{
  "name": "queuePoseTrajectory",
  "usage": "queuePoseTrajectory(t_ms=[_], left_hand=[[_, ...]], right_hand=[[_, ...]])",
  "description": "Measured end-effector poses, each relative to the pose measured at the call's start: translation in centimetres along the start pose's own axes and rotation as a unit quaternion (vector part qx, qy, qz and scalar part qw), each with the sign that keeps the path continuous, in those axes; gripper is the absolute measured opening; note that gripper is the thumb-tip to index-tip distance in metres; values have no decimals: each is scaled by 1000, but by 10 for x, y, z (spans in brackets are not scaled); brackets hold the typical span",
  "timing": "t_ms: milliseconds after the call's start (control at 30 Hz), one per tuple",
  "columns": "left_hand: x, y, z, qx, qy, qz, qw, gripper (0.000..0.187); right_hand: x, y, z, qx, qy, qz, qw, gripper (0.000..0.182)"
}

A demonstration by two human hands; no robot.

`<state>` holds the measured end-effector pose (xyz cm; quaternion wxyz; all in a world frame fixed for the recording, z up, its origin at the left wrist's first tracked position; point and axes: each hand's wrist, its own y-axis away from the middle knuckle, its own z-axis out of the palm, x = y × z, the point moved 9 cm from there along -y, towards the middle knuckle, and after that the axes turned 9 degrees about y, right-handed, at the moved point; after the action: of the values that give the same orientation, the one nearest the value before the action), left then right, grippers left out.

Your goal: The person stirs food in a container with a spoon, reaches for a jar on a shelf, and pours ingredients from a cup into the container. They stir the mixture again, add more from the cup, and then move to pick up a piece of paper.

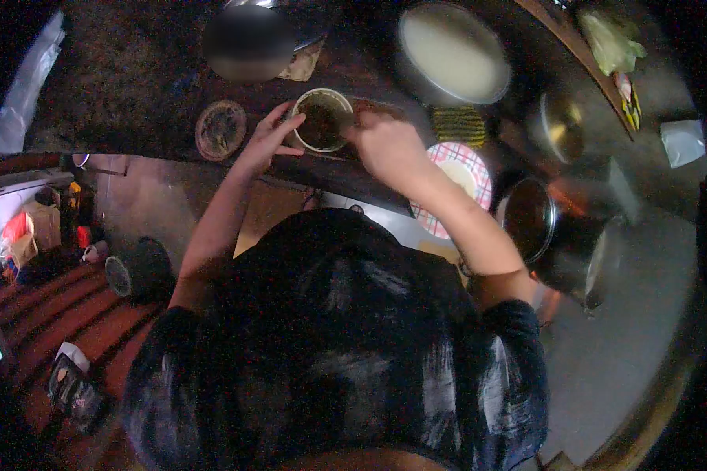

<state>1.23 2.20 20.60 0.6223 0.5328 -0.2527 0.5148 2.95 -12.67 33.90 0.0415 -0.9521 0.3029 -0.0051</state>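
A round tub with a pale rim (323,147) and dark contents stands on the dark counter in front of me. My left hand (269,140) holds the tub's left side, thumb at the rim and fingers around the wall. At the right edge of the tub is my right hand (385,145), its fingers curled together; whatever they hold is hidden and blurred. Right of the right forearm lies a plate with a red and blue checked rim (479,160), bearing something pale. A small round dish (221,130) sits to the left of my left hand.
A large basin of whitish liquid (454,53) is at the back, with a yellow-and-black striped pad (459,125) below it. Pots (529,220) stand at the right near an orange glow. A metal bowl (560,125) and a plastic bag (609,43) are farther right.
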Motion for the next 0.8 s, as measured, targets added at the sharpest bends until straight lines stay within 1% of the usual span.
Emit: queuePoseTrajectory(t_ms=[67, 100, 167, 200, 267, 333, 400, 467, 500, 567, 600, 633, 667, 700, 733, 767, 800], left_hand=[[4, 2, -2, 9, -12, 11, 1000, 66], [7, 4, 0, 15, -9, 16, 1000, 66], [12, 5, 1, 23, -4, 22, 999, 67], [10, 6, 0, 31, -4, 9, 999, 68], [9, 8, -1, 40, -6, -7, 999, 69], [7, 7, 5, 21, -41, -22, 999, 70], [3, 7, 8, 18, -40, -15, 999, 70], [-3, 5, 7, 16, -39, -9, 999, 71], [-5, 2, 5, 26, -57, -3, 998, 72], [-9, -3, 3, 36, -74, 3, 997, 73], [-7, -3, 3, 49, -81, 25, 995, 73], [-5, -2, 1, 61, -90, 47, 993, 73], [-6, -3, 0, 59, -92, 48, 993, 73], [-7, -4, -4, 68, -79, 43, 994, 72], [-8, -4, -7, 76, -64, 38, 994, 72], [-7, -3, -7, 75, -64, 39, 994, 72], [-7, -1, -10, 84, -50, 23, 995, 72]], right_hand=[[-7, 3, 16, -43, 27, -36, 998, 18], [-6, 4, 21, -43, 27, -36, 998, 18], [6, 0, 29, -33, 58, 4, 998, 18], [5, -1, 25, -34, 58, 1, 998, 18], [4, -3, 4, 33, 40, 22, 998, 17], [1, -7, 7, 51, 57, 26, 997, 17], [-1, -9, 10, 68, 75, 28, 994, 16], [2, -9, 46, -109, 38, 38, 993, 17], [3, -11, 46, -108, 38, 39, 993, 17], [17, -13, 52, -145, -9, 100, 984, 17], [23, -17, 60, -146, -9, 100, 984, 17], [30, -23, 79, -139, -118, 85, 980, 18], [40, -30, 100, -129, -224, 70, 963, 18], [42, -35, 137, -156, -235, -11, 959, 23], [38, -36, 131, -155, -234, -9, 960, 23], [47, -26, 149, -246, -357, 153, 888, 23], [47, -5, 164, -324, -461, 306, 768, 23]])
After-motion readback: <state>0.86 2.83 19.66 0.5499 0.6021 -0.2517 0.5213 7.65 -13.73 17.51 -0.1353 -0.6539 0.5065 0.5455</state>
